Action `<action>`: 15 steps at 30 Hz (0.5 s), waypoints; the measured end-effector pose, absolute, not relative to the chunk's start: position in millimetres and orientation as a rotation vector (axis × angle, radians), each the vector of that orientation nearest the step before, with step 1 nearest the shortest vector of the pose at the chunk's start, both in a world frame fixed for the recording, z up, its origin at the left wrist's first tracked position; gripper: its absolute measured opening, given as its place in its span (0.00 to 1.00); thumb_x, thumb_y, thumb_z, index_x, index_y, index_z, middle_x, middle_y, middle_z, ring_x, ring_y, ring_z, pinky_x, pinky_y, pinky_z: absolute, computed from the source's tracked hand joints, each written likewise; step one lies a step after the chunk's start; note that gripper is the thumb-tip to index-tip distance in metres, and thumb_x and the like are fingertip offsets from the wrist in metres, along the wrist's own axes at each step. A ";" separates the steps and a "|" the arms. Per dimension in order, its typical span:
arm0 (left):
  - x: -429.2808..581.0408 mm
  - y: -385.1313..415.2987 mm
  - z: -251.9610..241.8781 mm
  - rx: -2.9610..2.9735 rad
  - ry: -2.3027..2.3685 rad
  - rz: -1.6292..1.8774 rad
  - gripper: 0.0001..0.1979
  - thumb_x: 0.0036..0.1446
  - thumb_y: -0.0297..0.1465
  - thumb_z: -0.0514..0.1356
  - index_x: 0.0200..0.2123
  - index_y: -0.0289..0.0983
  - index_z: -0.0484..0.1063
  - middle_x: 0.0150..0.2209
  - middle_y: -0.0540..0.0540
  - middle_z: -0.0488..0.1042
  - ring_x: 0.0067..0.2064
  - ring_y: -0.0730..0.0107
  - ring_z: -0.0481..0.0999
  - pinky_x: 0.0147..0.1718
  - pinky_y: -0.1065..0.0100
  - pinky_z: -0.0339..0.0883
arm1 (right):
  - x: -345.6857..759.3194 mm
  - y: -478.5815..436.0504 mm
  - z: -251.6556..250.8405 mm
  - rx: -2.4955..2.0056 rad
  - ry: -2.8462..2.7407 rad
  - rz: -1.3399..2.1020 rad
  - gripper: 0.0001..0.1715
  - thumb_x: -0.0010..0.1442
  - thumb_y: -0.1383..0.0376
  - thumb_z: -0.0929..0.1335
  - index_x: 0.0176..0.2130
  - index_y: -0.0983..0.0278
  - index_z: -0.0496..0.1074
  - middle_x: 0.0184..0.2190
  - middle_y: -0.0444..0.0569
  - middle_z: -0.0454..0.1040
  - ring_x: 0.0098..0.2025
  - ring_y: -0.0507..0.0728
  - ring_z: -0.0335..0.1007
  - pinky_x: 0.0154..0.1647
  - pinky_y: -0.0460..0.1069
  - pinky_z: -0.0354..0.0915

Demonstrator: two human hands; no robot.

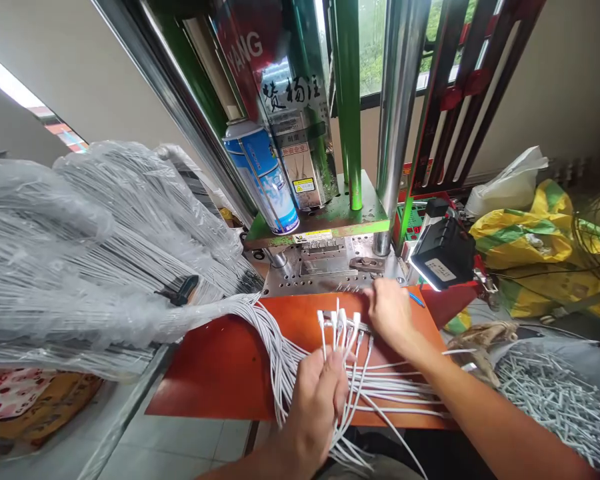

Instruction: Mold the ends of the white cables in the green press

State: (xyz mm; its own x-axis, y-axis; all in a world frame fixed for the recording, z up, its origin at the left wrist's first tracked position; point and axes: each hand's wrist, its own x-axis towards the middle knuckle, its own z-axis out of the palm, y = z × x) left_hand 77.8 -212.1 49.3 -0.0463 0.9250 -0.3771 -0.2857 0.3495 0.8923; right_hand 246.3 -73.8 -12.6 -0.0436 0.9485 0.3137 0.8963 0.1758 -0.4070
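While my left hand is closed round a bunch of white cables, thumb folded over against the fingers, their white connectors stick up above the grip in a loose fan, pointing toward the press. Held ends are over the middle of the orange-red counter, a little short of its far edge. Right hand farther forward, at that far edge, near the drilled metal bed of the press; fingers curled in, tips hidden from me, so I cannot tell whether they grip anything. Two more cable ends show between my hands. Loose cable lengths run across the counter under my right forearm; a thicker cable bundle curves in from the left out of clear plastic wrapping. Blue slender object just right of the right hand, too small to name. On the press: green plate above the bed, carrying a blue-and-white spray can, with a green rod and a polished column to the right. Left side: large plastic-wrapped bundles, heaped. Right side: black lamp, lit along its lower edge; yellow-and-green sacks behind; nearer me, an open bag full of small pale pieces.
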 end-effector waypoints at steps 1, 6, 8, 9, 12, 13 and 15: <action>74.7 -215.4 53.7 0.713 1.232 1.114 0.26 0.60 0.53 0.65 0.38 0.33 0.73 0.16 0.57 0.57 0.18 0.82 0.50 0.19 0.74 0.42 | 251.3 -67.8 -13.4 -1.755 -1.918 0.162 0.14 0.71 0.62 0.61 0.35 0.65 0.69 0.36 0.57 0.73 0.40 0.62 0.65 0.40 0.54 0.54; 50.8 -214.5 67.3 0.940 1.210 1.094 0.23 0.65 0.49 0.62 0.30 0.35 0.72 0.15 0.56 0.56 0.19 0.81 0.52 0.26 0.72 0.54 | 270.6 -64.4 -13.5 -1.607 -1.921 0.384 0.14 0.68 0.59 0.64 0.35 0.64 0.72 0.47 0.61 0.75 0.52 0.69 0.66 0.53 0.62 0.59; 46.1 -211.9 68.6 1.015 1.209 1.060 0.23 0.66 0.49 0.61 0.30 0.35 0.73 0.15 0.56 0.56 0.20 0.80 0.53 0.28 0.71 0.56 | 271.6 -73.9 -4.7 -1.522 -1.889 0.505 0.18 0.69 0.55 0.62 0.42 0.64 0.74 0.56 0.62 0.72 0.58 0.71 0.64 0.57 0.65 0.59; 45.9 -211.3 68.5 1.037 1.202 1.039 0.23 0.66 0.49 0.61 0.31 0.35 0.74 0.15 0.56 0.56 0.19 0.80 0.52 0.27 0.71 0.55 | 270.6 -79.6 2.4 -1.476 -1.875 0.580 0.22 0.71 0.52 0.60 0.47 0.63 0.74 0.57 0.61 0.71 0.59 0.70 0.65 0.57 0.65 0.61; 50.6 -212.5 66.1 1.063 1.158 0.971 0.25 0.64 0.52 0.61 0.35 0.34 0.76 0.14 0.57 0.55 0.17 0.81 0.49 0.21 0.72 0.45 | 261.9 -97.6 29.5 -1.267 -1.900 0.994 0.36 0.75 0.47 0.48 0.51 0.59 0.75 0.45 0.55 0.78 0.46 0.62 0.76 0.46 0.57 0.71; 52.5 -213.2 65.3 1.070 1.144 0.955 0.25 0.64 0.52 0.61 0.35 0.34 0.76 0.14 0.57 0.55 0.17 0.81 0.49 0.20 0.72 0.43 | 258.2 -102.8 38.1 -1.148 -1.872 1.262 0.39 0.74 0.45 0.47 0.50 0.59 0.76 0.41 0.54 0.79 0.41 0.60 0.77 0.41 0.55 0.72; 54.9 -213.9 64.5 1.077 1.126 0.937 0.25 0.64 0.52 0.61 0.34 0.34 0.75 0.14 0.56 0.55 0.17 0.81 0.50 0.20 0.72 0.41 | 252.8 -110.1 50.3 -0.894 -1.685 1.775 0.36 0.72 0.41 0.53 0.47 0.61 0.76 0.38 0.53 0.79 0.35 0.58 0.76 0.36 0.53 0.73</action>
